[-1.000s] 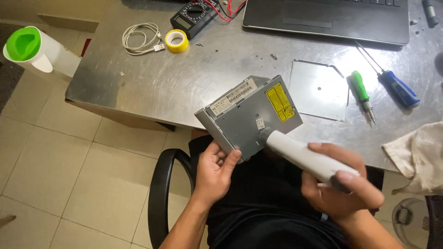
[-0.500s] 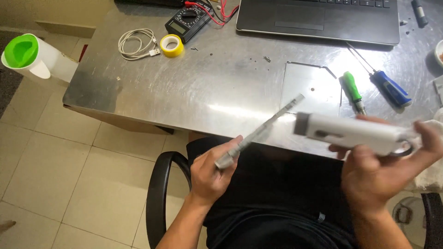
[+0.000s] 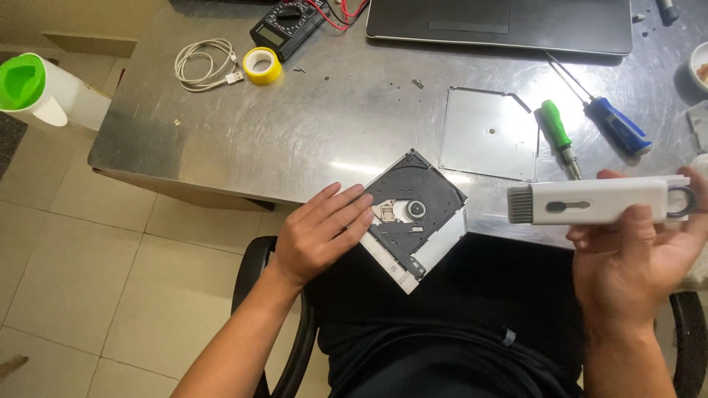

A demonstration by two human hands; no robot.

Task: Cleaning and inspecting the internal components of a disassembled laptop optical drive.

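Because the drive (image 3: 413, 221) overhangs the table (image 3: 221, 140) edge, steadied only by the flat, open left hand (image 3: 321, 232), it could tip off. With the right hand (image 3: 634, 258) gripping the brush tool (image 3: 597, 200), hard strokes could scratch the exposed lens.

Bare forearms, black shirt, dark trousers
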